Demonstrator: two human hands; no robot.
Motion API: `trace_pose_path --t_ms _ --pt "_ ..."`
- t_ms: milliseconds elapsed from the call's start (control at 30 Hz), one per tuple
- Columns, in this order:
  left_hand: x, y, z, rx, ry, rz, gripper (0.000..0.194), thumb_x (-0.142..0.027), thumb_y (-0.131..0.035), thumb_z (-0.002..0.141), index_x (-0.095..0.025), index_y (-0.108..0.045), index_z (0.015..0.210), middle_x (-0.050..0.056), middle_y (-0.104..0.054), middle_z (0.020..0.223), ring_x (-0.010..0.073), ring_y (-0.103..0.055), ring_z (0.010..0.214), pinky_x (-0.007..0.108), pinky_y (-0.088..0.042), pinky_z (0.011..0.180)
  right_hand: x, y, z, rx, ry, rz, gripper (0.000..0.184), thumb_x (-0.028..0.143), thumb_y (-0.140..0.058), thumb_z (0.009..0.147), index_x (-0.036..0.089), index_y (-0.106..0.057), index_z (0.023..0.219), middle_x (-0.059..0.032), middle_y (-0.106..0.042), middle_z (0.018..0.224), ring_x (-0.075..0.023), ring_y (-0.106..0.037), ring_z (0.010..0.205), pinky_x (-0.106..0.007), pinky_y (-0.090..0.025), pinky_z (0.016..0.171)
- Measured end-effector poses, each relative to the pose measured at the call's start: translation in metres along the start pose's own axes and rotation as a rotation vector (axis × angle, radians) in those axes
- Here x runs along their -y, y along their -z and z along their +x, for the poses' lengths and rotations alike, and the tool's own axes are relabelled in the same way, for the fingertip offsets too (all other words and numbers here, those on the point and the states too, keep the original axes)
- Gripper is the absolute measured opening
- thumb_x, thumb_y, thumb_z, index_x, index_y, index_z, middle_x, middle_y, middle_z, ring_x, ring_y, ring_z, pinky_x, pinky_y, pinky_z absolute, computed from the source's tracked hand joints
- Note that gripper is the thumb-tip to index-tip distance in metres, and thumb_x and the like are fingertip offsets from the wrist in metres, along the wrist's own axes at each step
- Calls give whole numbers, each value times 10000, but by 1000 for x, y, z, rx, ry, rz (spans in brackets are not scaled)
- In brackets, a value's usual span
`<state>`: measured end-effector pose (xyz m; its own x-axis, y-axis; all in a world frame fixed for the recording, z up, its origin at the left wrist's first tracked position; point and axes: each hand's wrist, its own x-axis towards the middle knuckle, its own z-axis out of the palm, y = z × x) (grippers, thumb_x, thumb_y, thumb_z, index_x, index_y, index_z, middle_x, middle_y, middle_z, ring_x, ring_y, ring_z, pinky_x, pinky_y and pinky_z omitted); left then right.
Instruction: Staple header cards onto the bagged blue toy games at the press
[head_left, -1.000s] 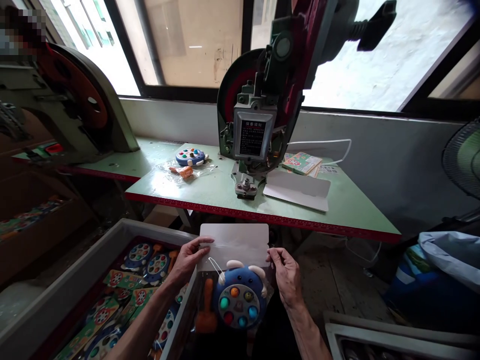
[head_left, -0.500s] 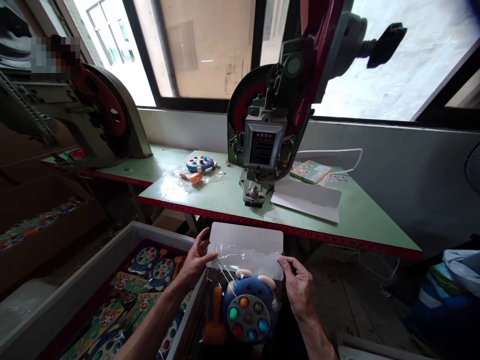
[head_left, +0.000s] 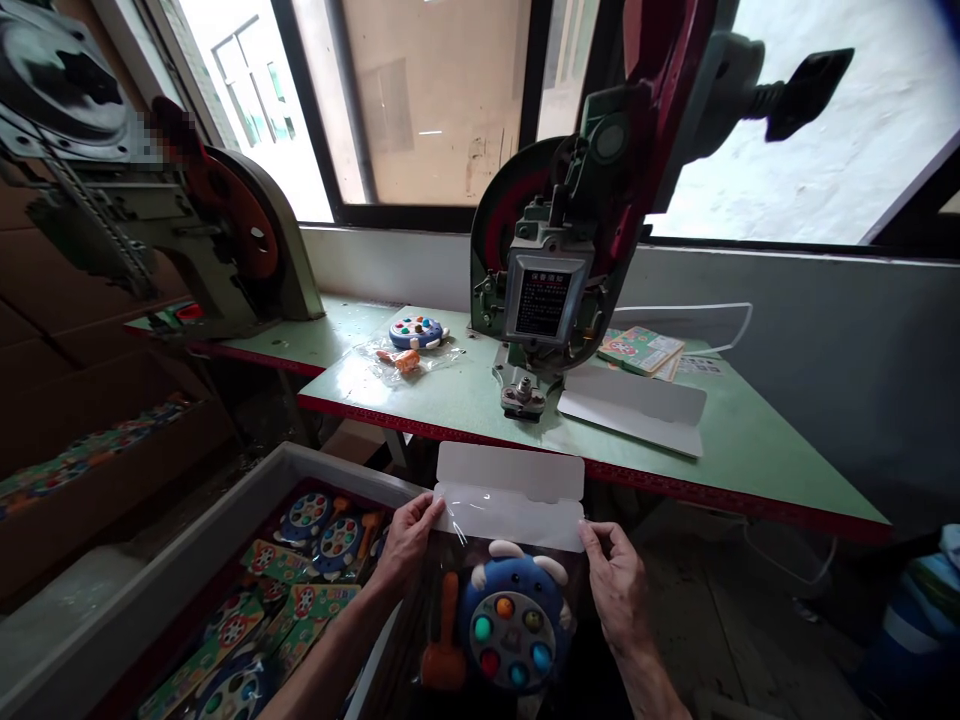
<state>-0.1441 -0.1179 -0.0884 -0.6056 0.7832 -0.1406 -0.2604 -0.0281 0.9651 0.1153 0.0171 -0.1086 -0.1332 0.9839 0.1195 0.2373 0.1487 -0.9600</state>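
Note:
My left hand [head_left: 411,535] pinches the left edge of a folded white header card [head_left: 510,468] and the top of a clear plastic bag [head_left: 469,550]. On the other side, my right hand [head_left: 619,580] is closed on the right edge, thumb against the card. The card's fold runs across, with one flap standing up behind and the bag's mouth lying over the lower flap. Inside the bag are a blue animal-shaped button toy [head_left: 517,625] with coloured round knobs and an orange toy hammer [head_left: 445,640]. The bag hangs in front of the table edge.
A stapling machine [head_left: 544,300] stands on the green table [head_left: 435,400]. A second bagged toy [head_left: 416,332], another white card [head_left: 634,408] and printed cards [head_left: 641,350] lie there. At lower left, a grey crate [head_left: 300,460] holds several packed toys. Another machine [head_left: 247,240] stands left.
My left fingers have closed in on the card's left edge; before, they were more spread. The view has shifted slightly left, and card and bag remain between both hands.

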Motion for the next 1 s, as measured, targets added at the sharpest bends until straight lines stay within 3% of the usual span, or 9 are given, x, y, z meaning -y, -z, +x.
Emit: trace_pose_path --t_ms 233,467,567,700,767,867,933,1000 --pt "-16 6 5 127 11 97 474 -547 -809 754 -148 -769 1006 69 -769 880 212 -653 781 260 -497 658 10 2 4 0 52 -10 479 694 -635 834 220 -645 760 -26 -662 697 -203 -593 671 -301 -478 622" --pt "-23 9 9 167 81 48 432 -496 -842 726 -156 -777 984 35 -742 828 166 -613 699 234 -471 616 3 -3 6 -28 14 99 424 634 -722 786 217 -647 772 -25 -674 722 -198 -611 687 -313 -508 654" --pt "-26 16 12 207 63 91 403 -455 -821 767 -175 -765 1051 48 -759 927 198 -653 824 246 -500 698 3 -4 8 9 -87 291 422 561 -792 740 215 -659 942 -38 -724 815 -222 -669 766 -333 -551 707" --pt "-36 23 12 280 72 143 477 -439 -806 795 -205 -707 1199 61 -763 1032 241 -673 958 273 -523 777 13 1 12 187 -185 543 674 426 -812 755 251 -546 1349 0 -728 860 -208 -691 798 -332 -563 750" --pt "-39 23 11 263 101 121 597 -426 -825 771 -218 -640 1299 53 -762 1011 242 -681 939 276 -530 760 18 5 15 301 -206 589 754 370 -801 766 269 -496 1448 -6 -732 902 -203 -689 805 -319 -554 731" --pt "-34 21 8 215 118 33 750 -382 -855 725 -250 -541 1393 21 -757 928 203 -676 788 255 -516 674 17 8 19 369 -255 653 646 329 -826 726 266 -620 1335 -27 -742 933 -206 -683 786 -312 -539 688" --pt "-27 19 7 213 99 -19 622 -369 -852 722 -247 -610 1281 3 -740 852 165 -642 683 224 -477 604 12 8 21 363 -300 703 410 340 -852 693 248 -728 1073 -23 -744 875 -204 -676 740 -306 -526 654" --pt "-20 19 7 239 79 -54 367 -383 -830 739 -209 -702 1035 -2 -708 768 139 -607 623 202 -432 558 7 8 21 378 -347 732 248 371 -861 680 226 -732 834 -28 -755 839 -217 -687 740 -315 -530 661"
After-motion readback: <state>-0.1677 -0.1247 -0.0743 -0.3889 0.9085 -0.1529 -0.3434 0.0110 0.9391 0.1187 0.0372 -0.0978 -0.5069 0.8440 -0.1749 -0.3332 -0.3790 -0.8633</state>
